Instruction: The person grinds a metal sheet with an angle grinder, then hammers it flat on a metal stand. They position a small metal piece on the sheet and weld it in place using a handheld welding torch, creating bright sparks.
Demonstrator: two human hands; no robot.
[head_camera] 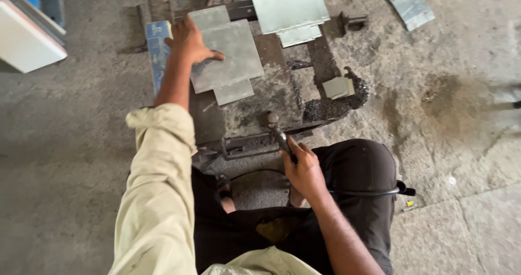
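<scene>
My left hand (189, 40) rests flat, fingers spread, on the left part of a grey sheet-metal piece (230, 60) lying on a dark, scorched metal work plate (255, 98) on the floor. My right hand (304, 169) grips the dark handle of a welding electrode holder (278, 131), its tip pointing up toward the plate's near edge. A black cable (369, 192) runs from that hand over my right knee. A second folded sheet-metal piece (290, 9) lies at the plate's far end.
A small square metal offcut (336, 87) sits beside dark slag on the plate's right. Another loose sheet (411, 6) lies on the concrete at top right. A blue bar (157, 52) lies left of the plate. White boards (27, 33) are stacked at far left.
</scene>
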